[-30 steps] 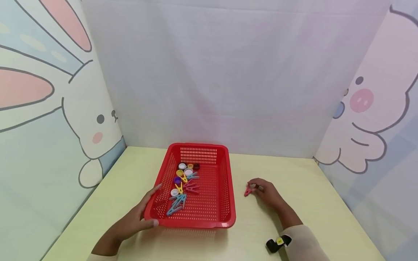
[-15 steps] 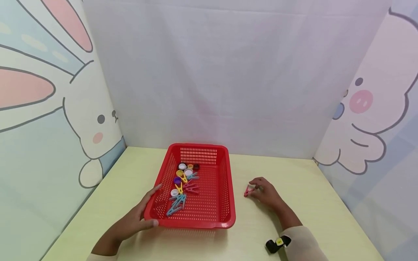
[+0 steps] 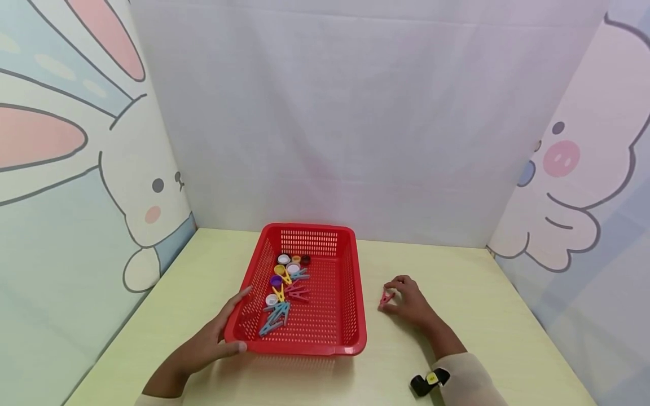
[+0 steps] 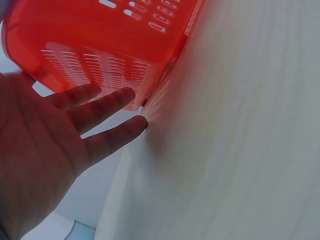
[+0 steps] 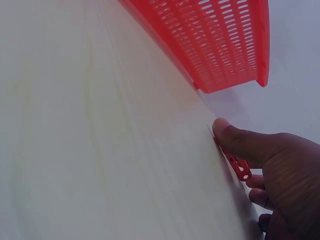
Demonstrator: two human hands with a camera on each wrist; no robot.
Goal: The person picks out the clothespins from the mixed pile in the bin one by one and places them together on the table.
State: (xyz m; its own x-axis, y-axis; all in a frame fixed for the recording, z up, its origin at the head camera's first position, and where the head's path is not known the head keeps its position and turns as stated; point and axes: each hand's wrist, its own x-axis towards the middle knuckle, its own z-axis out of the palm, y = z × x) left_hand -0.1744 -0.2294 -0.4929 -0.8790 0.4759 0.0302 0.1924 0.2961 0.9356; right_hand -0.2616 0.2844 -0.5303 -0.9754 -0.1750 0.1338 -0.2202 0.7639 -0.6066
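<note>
My left hand point(image 3: 213, 337) lies at the near left corner of the red basket point(image 3: 350, 316), thumb along the front rim and a fingertip over the left rim. In the left wrist view, its other fingers point(image 4: 107, 105) are straight and spread beside the slotted wall. To the right of the basket, my right hand point(image 3: 410, 301) pinches a pink clothespin point(image 3: 385, 297) between thumb and index finger, low over the table. In the right wrist view, the thumb covers part of the red-pink clothespin point(image 5: 240, 169).
Inside the basket, several round caps point(image 3: 276, 281) and yellow, pink and teal clothespins point(image 3: 276, 313) lie along the left side. The pale yellow table point(image 3: 437, 268) ends at a white back curtain point(image 3: 335, 124). Cartoon panels flank it. A black device point(image 3: 426, 383) sits at my right cuff.
My right thumb and index finger have shifted around the pink clothespin and closed in on it; the clothespin has turned slightly. My left hand and the basket stay in place.
</note>
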